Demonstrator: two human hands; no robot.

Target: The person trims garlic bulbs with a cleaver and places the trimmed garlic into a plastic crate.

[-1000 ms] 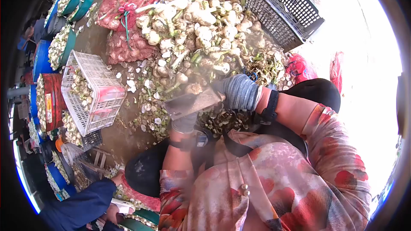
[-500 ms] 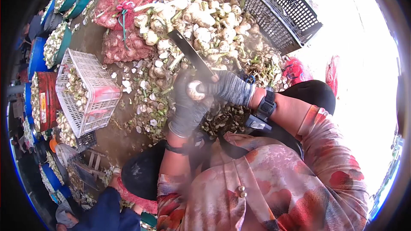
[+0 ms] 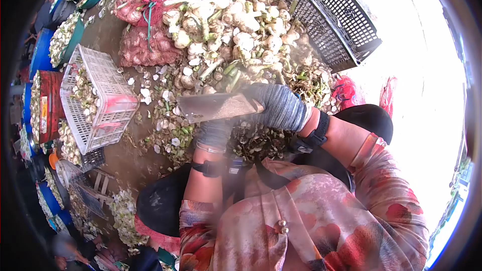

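Note:
My right hand [image 3: 281, 106], in a grey knitted glove, is closed on a wide-bladed knife [image 3: 218, 108]. The flat blade points left and lies over my left hand [image 3: 213, 133], also gloved. The blade hides the fingers of my left hand, and whatever they hold cannot be made out. Just beyond the knife rises a large heap of garlic bulbs [image 3: 246, 22] with cut stems. Peelings and leaf scraps [image 3: 175, 135] lie on the ground around my hands.
Red net sacks of garlic [image 3: 148, 45] stand at the upper left, a black crate [image 3: 334, 25] at the upper right. A white crate [image 3: 113, 98] holding trimmings tilts at the left, near blue, green and red tubs. Part of another person [image 3: 70, 248] shows at the lower left.
The knife has swung from pointing up and away to lying flat across my left hand. The round bulb seen in my left hand is now out of sight. The other person has shifted lower.

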